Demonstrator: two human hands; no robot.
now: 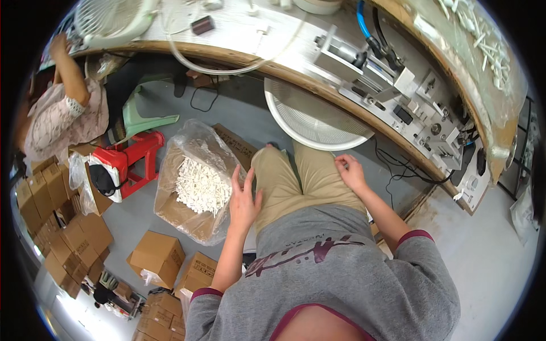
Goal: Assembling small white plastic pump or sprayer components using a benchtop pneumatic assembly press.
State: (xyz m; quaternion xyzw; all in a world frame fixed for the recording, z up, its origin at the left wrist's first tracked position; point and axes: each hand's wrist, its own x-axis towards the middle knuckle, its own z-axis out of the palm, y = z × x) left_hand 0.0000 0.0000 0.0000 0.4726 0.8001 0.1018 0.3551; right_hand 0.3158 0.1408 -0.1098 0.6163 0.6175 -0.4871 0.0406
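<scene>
My left hand (243,203) is held beside my left thigh with its fingers spread and nothing in them. It is next to an open cardboard box (169,209) lined with a clear plastic bag (196,132). Many small white plastic parts (200,186) lie heaped inside that box. On my right thigh rests my right hand (351,173), its fingers loosely bent and slightly apart, with no object seen in it. A round white mesh basket (318,136) is in front of my knees, partly under the workbench edge.
The workbench (244,48) carries a metal fixture (364,65) with blue and black hoses. More white parts (486,40) lie on a raised shelf. A red stool (145,153) and stacked cartons (77,244) stand at left, where another person (68,113) sits. Black cables (398,170) hang at right.
</scene>
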